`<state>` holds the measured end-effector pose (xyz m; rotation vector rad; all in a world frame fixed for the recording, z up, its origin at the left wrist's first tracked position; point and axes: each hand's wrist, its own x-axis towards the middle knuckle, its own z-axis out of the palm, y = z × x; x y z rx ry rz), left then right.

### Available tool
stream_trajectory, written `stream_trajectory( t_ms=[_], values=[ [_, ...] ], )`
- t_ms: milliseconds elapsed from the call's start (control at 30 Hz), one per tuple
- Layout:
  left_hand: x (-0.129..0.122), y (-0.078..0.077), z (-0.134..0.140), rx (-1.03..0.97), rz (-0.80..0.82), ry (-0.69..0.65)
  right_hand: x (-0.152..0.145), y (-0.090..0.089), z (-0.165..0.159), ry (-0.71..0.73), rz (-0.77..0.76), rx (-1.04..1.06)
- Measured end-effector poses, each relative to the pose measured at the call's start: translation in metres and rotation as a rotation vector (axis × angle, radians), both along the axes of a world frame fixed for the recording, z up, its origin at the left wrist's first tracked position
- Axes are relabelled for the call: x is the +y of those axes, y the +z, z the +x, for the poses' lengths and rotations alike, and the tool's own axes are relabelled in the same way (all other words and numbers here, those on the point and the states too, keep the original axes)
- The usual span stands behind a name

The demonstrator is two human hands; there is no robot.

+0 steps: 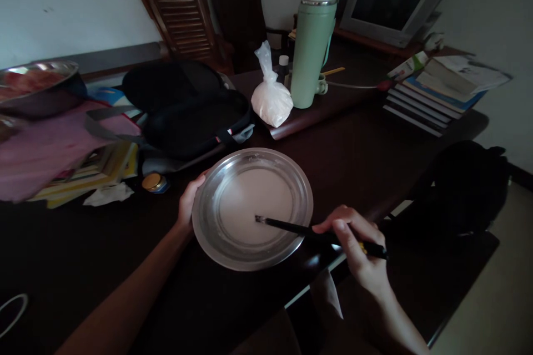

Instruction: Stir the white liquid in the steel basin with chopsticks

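A round stainless steel dish point(250, 262) with a wide rim sits at the middle of the dark table, holding a milky white liquid point(254, 199). My left hand point(190, 199) grips the dish at its left edge, with most of the fingers hidden behind the rim. In my right hand point(358, 244) are black chopsticks point(291, 227), held close together and slanting over the right rim. Their whitened tips are at the liquid near the centre of the dish. Beyond the dish stands a knotted clear plastic bag of white powder point(272, 101).
A green thermos point(312, 55) stands behind the bag. An open black case point(191, 111), books point(100, 172) and a gold-lidded jar point(154, 182) lie left. More books point(437, 94) are stacked far right. A black bag point(466, 188) rests beyond the table's right edge.
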<state>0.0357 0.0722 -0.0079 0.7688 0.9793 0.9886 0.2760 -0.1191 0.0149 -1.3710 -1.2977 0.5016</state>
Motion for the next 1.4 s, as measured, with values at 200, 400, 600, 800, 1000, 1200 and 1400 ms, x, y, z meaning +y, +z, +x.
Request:
stream_trajectory(
  t_ms=[200,400,600,800,1000,1200,1400],
  values=[
    [-0.0003,0.0009,0.0012,-0.001,-0.038,0.048,0.0039,-0.002,0.0006,-0.023,0.007,-0.072],
    [-0.0015,0.0026,0.0011,0.012,-0.054,0.041,0.0024,-0.0002,0.0,0.007,-0.001,-0.014],
    [0.0013,-0.0004,-0.0009,-0.021,-0.031,0.031,0.0058,-0.0013,0.0008,-0.063,0.007,-0.084],
    [0.0011,0.0003,-0.0013,-0.038,-0.019,0.01,0.0021,-0.0008,-0.0003,0.007,0.0,-0.012],
    [0.0015,-0.0012,-0.0028,-0.053,-0.045,0.003,0.0036,-0.0026,0.0002,-0.075,0.008,-0.054],
    [0.0015,0.0002,-0.0014,-0.078,-0.028,0.003,0.0021,-0.0005,-0.0022,0.044,-0.01,-0.008],
    [0.0009,-0.0005,-0.0009,-0.03,-0.013,0.012,0.002,-0.0022,0.0003,-0.073,0.0,-0.015]
  ],
)
